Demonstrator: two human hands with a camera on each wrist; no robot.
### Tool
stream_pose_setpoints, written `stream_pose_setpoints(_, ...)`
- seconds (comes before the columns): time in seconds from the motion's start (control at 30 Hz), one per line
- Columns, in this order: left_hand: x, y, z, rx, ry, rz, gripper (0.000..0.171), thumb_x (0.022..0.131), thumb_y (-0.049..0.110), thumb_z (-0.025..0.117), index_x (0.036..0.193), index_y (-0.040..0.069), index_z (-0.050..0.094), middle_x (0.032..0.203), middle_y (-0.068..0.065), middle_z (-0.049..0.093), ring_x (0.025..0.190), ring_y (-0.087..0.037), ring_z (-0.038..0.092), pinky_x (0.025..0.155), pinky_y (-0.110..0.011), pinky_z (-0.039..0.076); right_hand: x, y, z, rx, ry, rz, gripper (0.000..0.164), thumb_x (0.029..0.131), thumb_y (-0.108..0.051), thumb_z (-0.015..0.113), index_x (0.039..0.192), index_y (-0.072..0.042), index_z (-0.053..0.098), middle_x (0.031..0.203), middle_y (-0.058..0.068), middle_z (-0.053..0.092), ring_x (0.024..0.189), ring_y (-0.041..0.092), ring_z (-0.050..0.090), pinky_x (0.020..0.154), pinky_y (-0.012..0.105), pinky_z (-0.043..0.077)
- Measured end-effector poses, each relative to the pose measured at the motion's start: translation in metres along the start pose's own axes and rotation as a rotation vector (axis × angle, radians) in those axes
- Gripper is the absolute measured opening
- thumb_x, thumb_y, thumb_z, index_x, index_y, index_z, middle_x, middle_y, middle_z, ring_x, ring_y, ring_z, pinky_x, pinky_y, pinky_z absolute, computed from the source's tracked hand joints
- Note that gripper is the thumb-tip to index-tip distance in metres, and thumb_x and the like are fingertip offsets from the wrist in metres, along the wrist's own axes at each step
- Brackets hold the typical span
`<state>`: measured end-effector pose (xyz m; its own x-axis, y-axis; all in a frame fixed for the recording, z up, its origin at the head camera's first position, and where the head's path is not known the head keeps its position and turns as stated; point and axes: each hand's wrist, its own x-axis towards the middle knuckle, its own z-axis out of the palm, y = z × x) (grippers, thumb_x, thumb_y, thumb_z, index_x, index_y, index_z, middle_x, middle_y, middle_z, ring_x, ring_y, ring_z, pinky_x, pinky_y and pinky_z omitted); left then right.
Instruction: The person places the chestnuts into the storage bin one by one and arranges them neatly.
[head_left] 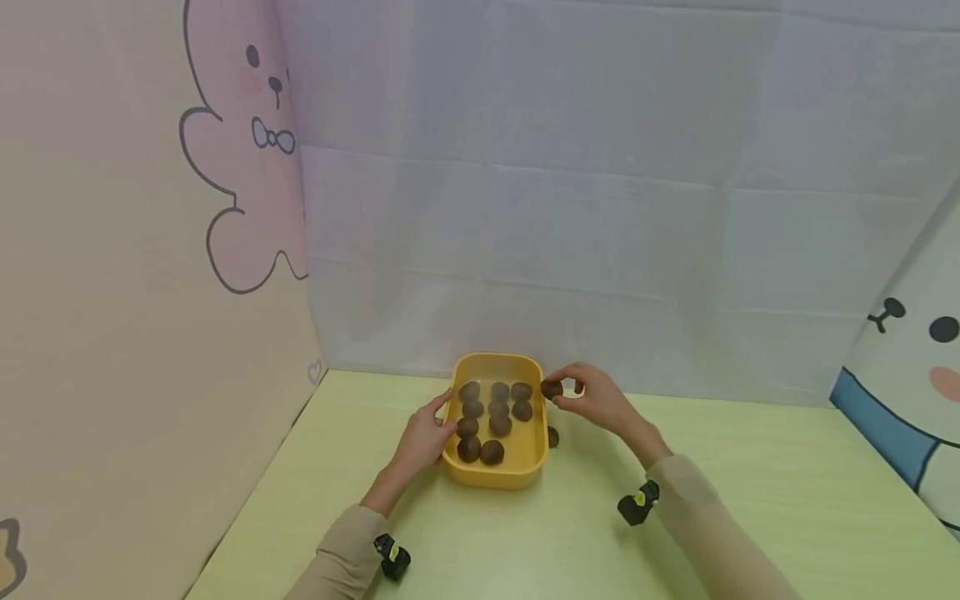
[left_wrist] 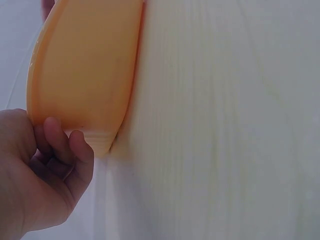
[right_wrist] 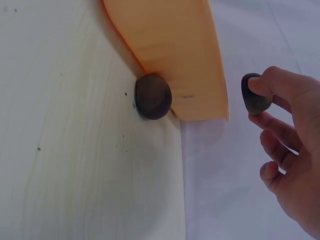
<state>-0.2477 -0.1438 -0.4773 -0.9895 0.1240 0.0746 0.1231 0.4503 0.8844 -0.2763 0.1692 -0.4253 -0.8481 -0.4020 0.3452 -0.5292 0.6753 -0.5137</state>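
Observation:
My left hand [head_left: 422, 437] grips the left rim of a yellow plastic tub [head_left: 495, 479], thumb over the edge and fingers against the outer wall. Several dark brown, round chestnuts [head_left: 492, 452] lie in the tub, mostly toward its left side and back. Just beyond the tub's right rim, my right hand [head_left: 600, 402] pinches one more chestnut [right_wrist: 257, 94] between thumb and forefinger, raised off the table. Its other fingers are loosely bent. Another chestnut [right_wrist: 153, 96] sits on the table right at the tub's outer right wall.
The pale green-yellow table [head_left: 585, 533] extends in front of the tub and to both sides. Behind the tub hangs a white cloth [head_left: 525, 208]. Printed panels with cartoon animals stand at the left [head_left: 247, 183] and right [head_left: 907, 383].

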Motion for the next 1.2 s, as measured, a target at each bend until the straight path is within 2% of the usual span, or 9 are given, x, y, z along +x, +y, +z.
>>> stream_pose_setpoints(0.27, 0.001, -0.001, 0.001, 0.001, -0.003, 0.004, 0.065, 0.089, 0.007, 0.054, 0.152, 0.012, 0.041, 0.050, 0.003, 0.041, 0.031, -0.009, 0.037, 0.034, -0.022, 0.039, 0.006, -0.014, 0.013, 0.021, -0.034, -0.032, 0.030, 0.083, -0.015, 0.075, 0.113, -0.011, 0.074, 0.110, 0.005, 0.069, 0.093, 0.031, 0.058, 0.072, 0.026, 0.044)
stream_pose_setpoints(0.57, -0.001, -0.001, 0.001, -0.006, -0.006, 0.002, 0.068, 0.087, 0.007, 0.053, 0.153, 0.013, 0.040, 0.049, 0.004, 0.041, 0.030, -0.007, 0.037, 0.033, -0.022, 0.038, 0.009, -0.019, 0.030, -0.020, -0.090, -0.027, 0.029, 0.081, -0.015, 0.075, 0.110, -0.012, 0.074, 0.102, 0.003, 0.068, 0.079, 0.016, 0.051, 0.067, 0.024, 0.041)
stream_pose_setpoints(0.67, -0.001, -0.001, 0.001, -0.010, -0.001, -0.007, 0.068, 0.086, 0.007, 0.053, 0.153, 0.015, 0.041, 0.049, 0.004, 0.041, 0.030, -0.007, 0.037, 0.033, -0.022, 0.038, 0.009, -0.022, 0.032, -0.011, -0.113, -0.034, 0.028, 0.080, -0.015, 0.075, 0.108, -0.010, 0.075, 0.100, 0.004, 0.069, 0.079, 0.020, 0.053, 0.067, 0.026, 0.042)
stream_pose_setpoints(0.83, -0.001, -0.001, 0.001, -0.013, -0.002, 0.000, 0.068, 0.086, 0.007, 0.053, 0.153, 0.014, 0.041, 0.049, 0.003, 0.041, 0.030, -0.008, 0.038, 0.033, -0.023, 0.039, 0.008, -0.030, 0.035, 0.000, -0.167, 0.002, 0.028, 0.081, -0.015, 0.075, 0.108, -0.009, 0.074, 0.104, 0.006, 0.070, 0.094, 0.031, 0.061, 0.081, 0.037, 0.050)
stream_pose_setpoints(0.93, -0.001, -0.001, 0.002, -0.009, -0.003, 0.008, 0.068, 0.086, 0.007, 0.054, 0.153, 0.013, 0.041, 0.049, 0.003, 0.041, 0.030, -0.008, 0.039, 0.033, -0.023, 0.039, 0.009, -0.033, 0.037, -0.031, -0.188, 0.026, 0.028, 0.080, -0.015, 0.076, 0.107, -0.010, 0.074, 0.105, 0.005, 0.071, 0.101, 0.031, 0.062, 0.090, 0.043, 0.050)
stream_pose_setpoints(1.07, 0.000, -0.001, 0.002, -0.008, 0.004, 0.006, 0.068, 0.086, 0.008, 0.054, 0.152, 0.014, 0.042, 0.050, 0.004, 0.041, 0.031, -0.008, 0.039, 0.034, -0.023, 0.040, 0.012, -0.038, 0.039, -0.085, -0.212, 0.048, 0.025, 0.078, -0.015, 0.076, 0.103, -0.011, 0.076, 0.099, 0.003, 0.073, 0.095, 0.029, 0.063, 0.086, 0.041, 0.050)
stream_pose_setpoints(1.2, 0.000, -0.002, 0.002, -0.002, 0.010, 0.002, 0.068, 0.086, 0.008, 0.054, 0.152, 0.014, 0.042, 0.050, 0.004, 0.041, 0.031, -0.008, 0.040, 0.034, -0.023, 0.040, 0.015, -0.043, 0.041, -0.103, -0.253, 0.096, 0.022, 0.076, -0.012, 0.075, 0.098, -0.013, 0.076, 0.094, 0.000, 0.073, 0.085, 0.021, 0.061, 0.079, 0.036, 0.051)
